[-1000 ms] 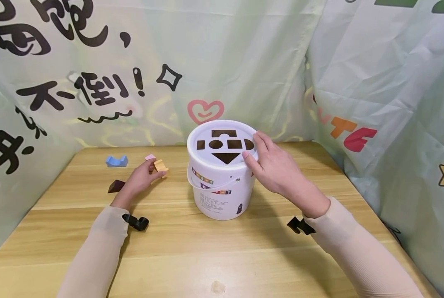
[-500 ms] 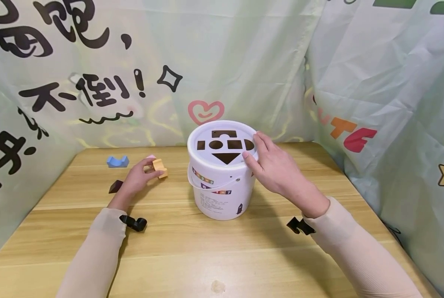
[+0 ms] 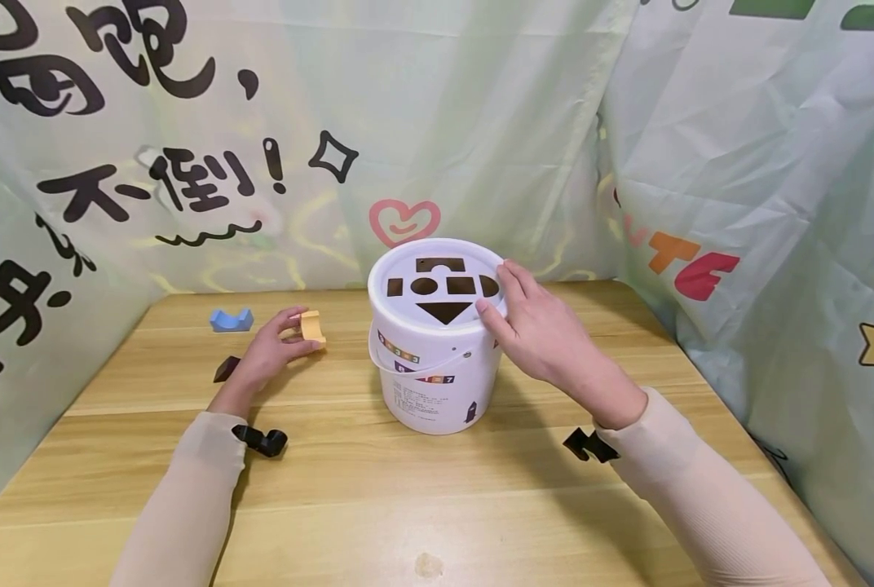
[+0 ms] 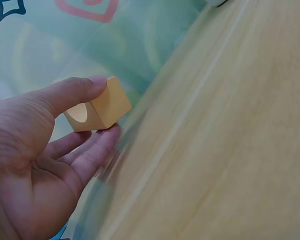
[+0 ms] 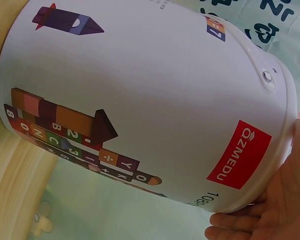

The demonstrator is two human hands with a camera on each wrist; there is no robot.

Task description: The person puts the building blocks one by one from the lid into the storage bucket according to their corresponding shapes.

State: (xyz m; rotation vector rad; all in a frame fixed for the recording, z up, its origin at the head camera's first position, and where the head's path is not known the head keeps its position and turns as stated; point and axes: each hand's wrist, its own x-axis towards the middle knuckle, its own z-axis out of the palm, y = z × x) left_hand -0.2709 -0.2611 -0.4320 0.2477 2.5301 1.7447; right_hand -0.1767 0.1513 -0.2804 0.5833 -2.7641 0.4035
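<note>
In the head view, my left hand (image 3: 270, 352) pinches a yellow block (image 3: 311, 328) with a curved notch, left of the white bucket (image 3: 437, 391). The left wrist view shows the thumb on one side of the yellow block (image 4: 107, 105) and the fingertips beneath it. My right hand (image 3: 547, 330) rests at the right rim of the bucket's lid (image 3: 400, 314), thumb on the top edge and the other fingers stretched along the rim. Square, round, triangular and other holes are cut in the lid.
A blue notched block (image 3: 231, 320) lies at the back left of the wooden table (image 3: 334, 505). Near my left wrist is a dark block (image 3: 227, 369), partly covered by it. The bucket's thin handle (image 3: 415, 368) hangs down in front. Printed curtains (image 3: 481, 122) enclose the table's back and sides.
My left hand has shifted slightly left and turned the yellow block more upright. The pink block behind it has gone out of sight. My right hand and the bucket have stayed put.
</note>
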